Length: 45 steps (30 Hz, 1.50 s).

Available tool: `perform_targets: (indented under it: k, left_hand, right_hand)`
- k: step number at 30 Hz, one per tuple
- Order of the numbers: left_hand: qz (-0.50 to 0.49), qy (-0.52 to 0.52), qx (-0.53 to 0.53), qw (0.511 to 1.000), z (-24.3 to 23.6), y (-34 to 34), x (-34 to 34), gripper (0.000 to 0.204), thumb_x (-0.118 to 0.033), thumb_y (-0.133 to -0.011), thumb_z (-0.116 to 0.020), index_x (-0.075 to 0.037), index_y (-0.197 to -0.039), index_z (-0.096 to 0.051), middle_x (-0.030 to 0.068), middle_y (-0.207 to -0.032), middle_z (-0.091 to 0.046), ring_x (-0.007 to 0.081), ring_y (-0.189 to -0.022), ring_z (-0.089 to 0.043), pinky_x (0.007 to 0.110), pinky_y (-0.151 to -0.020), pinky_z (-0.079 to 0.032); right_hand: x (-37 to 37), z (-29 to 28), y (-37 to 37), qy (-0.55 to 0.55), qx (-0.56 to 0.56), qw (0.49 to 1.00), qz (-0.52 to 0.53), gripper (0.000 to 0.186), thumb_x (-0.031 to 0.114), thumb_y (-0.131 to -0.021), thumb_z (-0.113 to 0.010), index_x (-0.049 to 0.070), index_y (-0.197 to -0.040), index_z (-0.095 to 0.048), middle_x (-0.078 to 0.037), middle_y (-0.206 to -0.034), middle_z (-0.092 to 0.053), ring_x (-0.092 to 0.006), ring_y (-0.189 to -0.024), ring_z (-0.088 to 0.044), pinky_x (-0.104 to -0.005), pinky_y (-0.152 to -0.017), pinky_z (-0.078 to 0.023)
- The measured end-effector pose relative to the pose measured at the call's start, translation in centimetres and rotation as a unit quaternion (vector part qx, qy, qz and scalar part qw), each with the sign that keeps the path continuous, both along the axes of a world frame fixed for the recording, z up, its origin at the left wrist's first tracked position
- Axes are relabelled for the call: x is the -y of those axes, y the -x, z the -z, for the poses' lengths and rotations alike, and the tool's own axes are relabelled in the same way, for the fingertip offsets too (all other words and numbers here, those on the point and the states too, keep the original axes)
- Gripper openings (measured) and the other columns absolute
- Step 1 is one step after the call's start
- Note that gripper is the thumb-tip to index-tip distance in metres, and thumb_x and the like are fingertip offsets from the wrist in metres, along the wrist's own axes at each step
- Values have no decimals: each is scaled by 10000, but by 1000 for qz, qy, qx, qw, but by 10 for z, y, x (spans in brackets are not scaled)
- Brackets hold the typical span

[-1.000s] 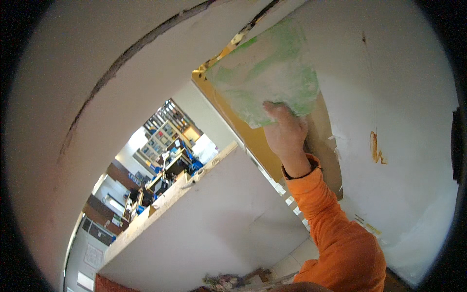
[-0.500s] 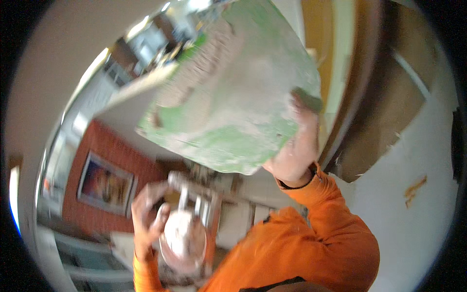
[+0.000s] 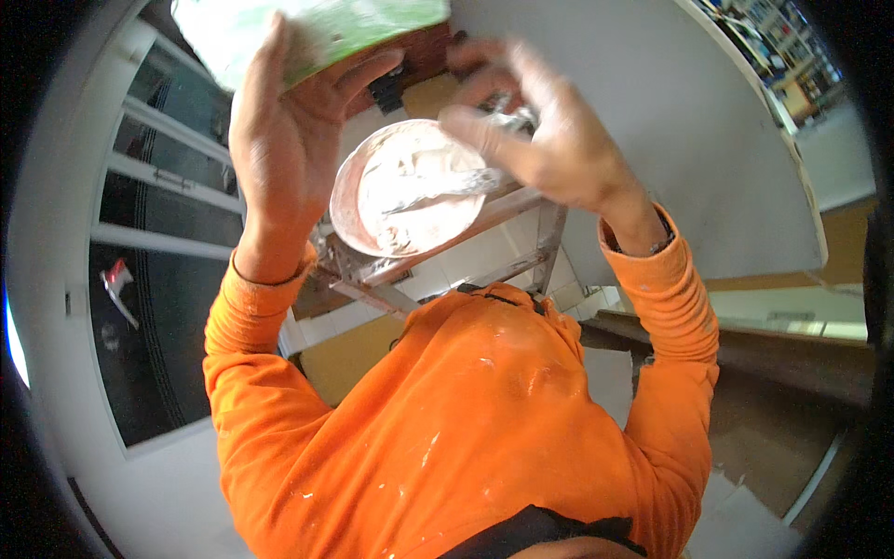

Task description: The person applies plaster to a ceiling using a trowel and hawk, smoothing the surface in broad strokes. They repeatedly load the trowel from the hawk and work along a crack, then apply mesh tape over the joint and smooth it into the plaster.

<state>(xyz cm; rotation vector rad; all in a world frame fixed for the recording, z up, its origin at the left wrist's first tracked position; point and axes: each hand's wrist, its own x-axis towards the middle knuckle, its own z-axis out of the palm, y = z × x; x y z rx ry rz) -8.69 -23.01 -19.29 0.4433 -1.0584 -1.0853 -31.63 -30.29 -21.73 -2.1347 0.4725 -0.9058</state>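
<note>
Plaster-smeared green board (image 3: 363,26) — head view, far left, clamped between thumb and fingers of the left hand (image 3: 287,140). Right hand (image 3: 545,126) — blurred, fingers curved and apart; contact with the plaster-coated tool (image 3: 447,188) cannot be told. Pinkish bucket (image 3: 347,203) between the hands, containing off-white plaster (image 3: 419,160) and that tool.

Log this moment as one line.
left hand: holding white-smeared green board | right hand: blurred, fingers spread, near bucket | contents: pale paste, smeared tool resting in it
</note>
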Motion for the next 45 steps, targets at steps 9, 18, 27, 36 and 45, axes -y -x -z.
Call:
perform_targets:
  k: [9,18,27,36,45]
  left_hand:
    - [-454,-78,-18,887,77,4,-65,308,-135,-1025,-539,67,-1257,-562,158,-1175,-643,239,-1056,-655,438,-930,-567]
    - [-616,-87,63,780,168,43,-79,362,-174,-1041,-536,131,-1236,-550,151,-1263,-582,191,-1125,-549,332,-1014,-413]
    - [-513,-55,-20,856,223,52,-79,444,-203,-1042,-464,114,-1350,-424,192,-1363,-492,258,-1272,-472,376,-1119,-352]
    - [-581,-64,-32,811,261,52,-65,457,-216,-1031,-492,97,-1354,-417,189,-1341,-509,263,-1213,-522,405,-1079,-403]
    - [-589,-73,32,805,246,49,-66,450,-204,-1027,-516,88,-1356,-420,179,-1333,-514,241,-1191,-525,386,-1056,-415]
  right_hand:
    - [16,93,-51,378,-339,861,-38,299,240,-809,-724,86,-1065,-707,-135,-947,-724,-297,-1080,-630,-458,-858,-450]
    - [46,13,-60,545,-341,765,37,131,152,-823,-679,117,-934,-740,-61,-958,-664,-215,-1027,-633,-460,-975,-429]
    - [51,18,-105,658,-251,707,-70,88,169,-800,-676,150,-818,-761,-1,-972,-645,-170,-1118,-566,-487,-1104,-340]
    - [76,23,-111,594,-308,730,-138,133,166,-804,-679,155,-900,-770,-11,-993,-625,-180,-1153,-548,-508,-1099,-328]
    - [127,26,-113,524,-345,755,-190,241,47,-827,-627,170,-979,-768,-16,-992,-599,-204,-1086,-533,-442,-951,-361]
